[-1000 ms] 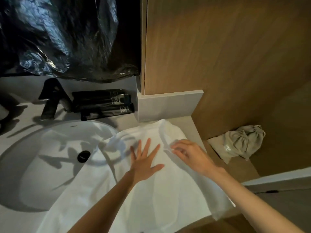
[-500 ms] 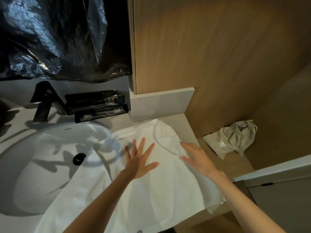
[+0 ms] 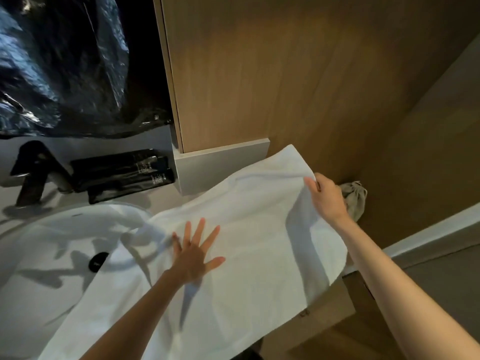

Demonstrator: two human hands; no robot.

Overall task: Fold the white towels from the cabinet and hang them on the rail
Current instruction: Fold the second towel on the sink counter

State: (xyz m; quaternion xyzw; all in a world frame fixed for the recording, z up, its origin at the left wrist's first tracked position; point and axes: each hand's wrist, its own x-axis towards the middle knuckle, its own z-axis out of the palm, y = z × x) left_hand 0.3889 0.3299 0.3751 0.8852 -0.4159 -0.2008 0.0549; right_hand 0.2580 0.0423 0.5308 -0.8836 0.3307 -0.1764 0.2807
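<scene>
A white towel (image 3: 246, 229) lies spread across the counter, with its left part draped over the rim of the sink (image 3: 52, 250). My left hand (image 3: 194, 253) presses flat on the middle of the towel, fingers spread. My right hand (image 3: 326, 196) pinches the towel's far right edge and holds it lifted off the counter, so the cloth rises in a fold toward the wooden wall. No rail is in view.
A black faucet (image 3: 33, 175) and black toiletry tubes (image 3: 124, 172) stand behind the sink. Black plastic sheeting (image 3: 65, 66) hangs above. A wooden cabinet panel (image 3: 259, 74) rises at the back. A grey drawstring pouch (image 3: 354, 201) lies on the lower ledge beyond my right hand.
My right hand has taken hold of the towel's right edge and lifted it up and to the right. My left hand stays pressed flat on the towel.
</scene>
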